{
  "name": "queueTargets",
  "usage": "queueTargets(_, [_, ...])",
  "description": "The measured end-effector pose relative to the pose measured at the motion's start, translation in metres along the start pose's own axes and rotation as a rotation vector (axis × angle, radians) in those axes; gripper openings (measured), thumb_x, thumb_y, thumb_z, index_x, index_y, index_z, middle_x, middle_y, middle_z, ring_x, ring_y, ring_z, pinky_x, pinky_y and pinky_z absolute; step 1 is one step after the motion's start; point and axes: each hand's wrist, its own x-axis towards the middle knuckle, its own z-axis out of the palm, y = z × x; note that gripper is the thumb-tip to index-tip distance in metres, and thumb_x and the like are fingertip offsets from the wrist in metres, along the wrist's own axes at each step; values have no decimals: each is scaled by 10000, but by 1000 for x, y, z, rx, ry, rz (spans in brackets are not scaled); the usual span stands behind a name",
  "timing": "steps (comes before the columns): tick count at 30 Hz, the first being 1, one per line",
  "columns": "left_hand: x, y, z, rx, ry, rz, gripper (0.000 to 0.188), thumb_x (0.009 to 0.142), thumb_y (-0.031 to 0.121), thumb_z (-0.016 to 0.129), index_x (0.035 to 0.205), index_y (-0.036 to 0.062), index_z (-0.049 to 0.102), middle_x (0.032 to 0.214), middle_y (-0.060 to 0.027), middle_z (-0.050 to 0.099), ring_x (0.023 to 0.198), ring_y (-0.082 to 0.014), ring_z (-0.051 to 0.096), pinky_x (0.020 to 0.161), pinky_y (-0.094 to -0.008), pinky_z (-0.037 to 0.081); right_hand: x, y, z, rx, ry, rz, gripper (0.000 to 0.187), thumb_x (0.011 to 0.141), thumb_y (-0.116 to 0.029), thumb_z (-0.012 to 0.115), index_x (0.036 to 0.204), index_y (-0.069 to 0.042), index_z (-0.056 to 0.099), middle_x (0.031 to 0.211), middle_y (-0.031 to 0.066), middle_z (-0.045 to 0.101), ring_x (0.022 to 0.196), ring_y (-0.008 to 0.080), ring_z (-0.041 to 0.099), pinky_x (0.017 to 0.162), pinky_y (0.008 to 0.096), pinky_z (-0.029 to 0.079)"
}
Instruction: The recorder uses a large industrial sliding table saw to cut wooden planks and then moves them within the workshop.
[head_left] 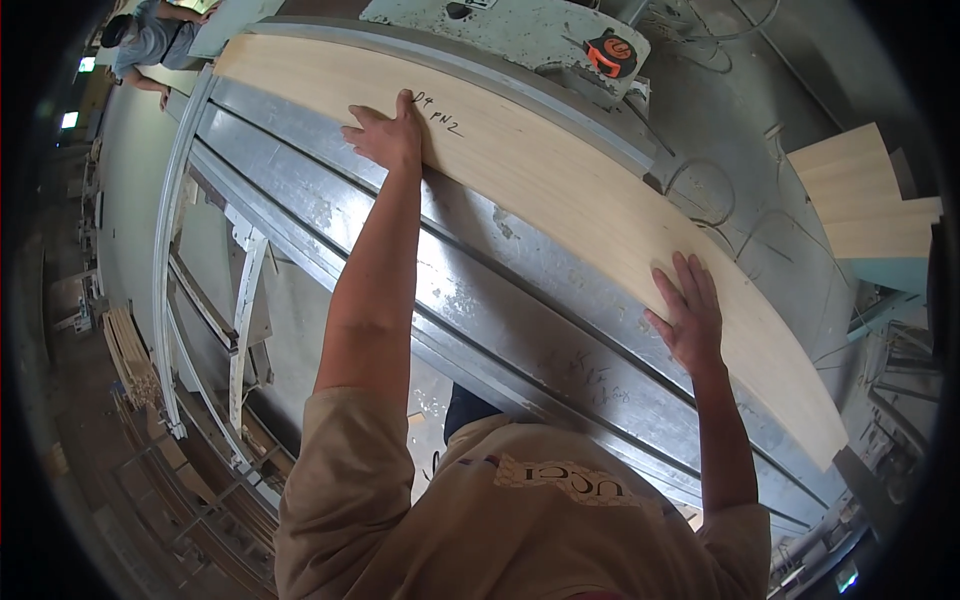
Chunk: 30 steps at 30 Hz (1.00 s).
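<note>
A long pale wooden board [540, 165] lies flat along the far side of a grey metal machine table [470, 270], with handwritten pencil or pen marks near its left part. My left hand [388, 135] rests on the board's near edge by the marks, its fingers spread. Toward the board's right part, my right hand [690, 310] lies flat with fingers stretched over the wood. Neither hand wraps round anything. Beyond the board runs a straight metal fence [450, 72], close along its far edge.
An orange and black tape measure [609, 54] sits on a pale machine top [520, 30] past the fence. Cut boards [860, 190] are at the far right. Timber strips [130, 355] are stacked at left. Another person [160, 45] stands at the far left end.
</note>
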Motion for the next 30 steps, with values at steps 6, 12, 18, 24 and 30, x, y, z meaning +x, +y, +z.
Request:
queueTargets(6, [0, 2, 4, 311, -47, 50, 939, 1008, 791, 567, 1718, 194, 417, 1738, -501, 143, 1673, -625, 35, 1347, -690, 64, -4, -1, 1, 20, 8, 25, 820, 788, -319, 953, 1546, -226, 655, 1716, 129, 499, 1589, 407, 450, 1298, 590, 396])
queueTargets(12, [3, 6, 2, 434, -70, 261, 854, 1096, 650, 440, 1710, 59, 387, 1772, -415, 214, 1692, -567, 83, 1345, -692, 59, -5, 4, 1, 33, 36, 19, 810, 783, -314, 952, 1534, -220, 665, 1706, 124, 512, 1596, 384, 447, 1309, 574, 387])
queueTargets(18, [-81, 36, 18, 425, -187, 490, 919, 1105, 564, 391, 1656, -168, 311, 1739, -426, 280, 1650, -587, 202, 1368, -609, 115, -9, 4, -5, 47, 15, 42, 778, 809, -332, 919, 1543, -253, 672, 1712, 103, 514, 1603, 357, 442, 1326, 543, 361])
queueTargets(24, [-86, 46, 7, 470, -220, 493, 917, 1102, 595, 405, 1646, -137, 307, 1730, -413, 288, 1626, -587, 230, 1344, -627, 148, -5, -3, -9, 100, 8, 67, 764, 858, -344, 884, 1579, -271, 642, 1734, 65, 493, 1615, 311, 427, 1340, 519, 334])
queueTargets(30, [-87, 49, 8, 520, -226, 490, 882, 1088, 589, 428, 1600, -126, 368, 1715, -385, 324, 1592, -550, 283, 1326, -611, 178, -6, 3, -13, 123, -6, 72, 758, 879, -346, 869, 1593, -278, 625, 1742, 41, 482, 1628, 279, 405, 1357, 488, 302])
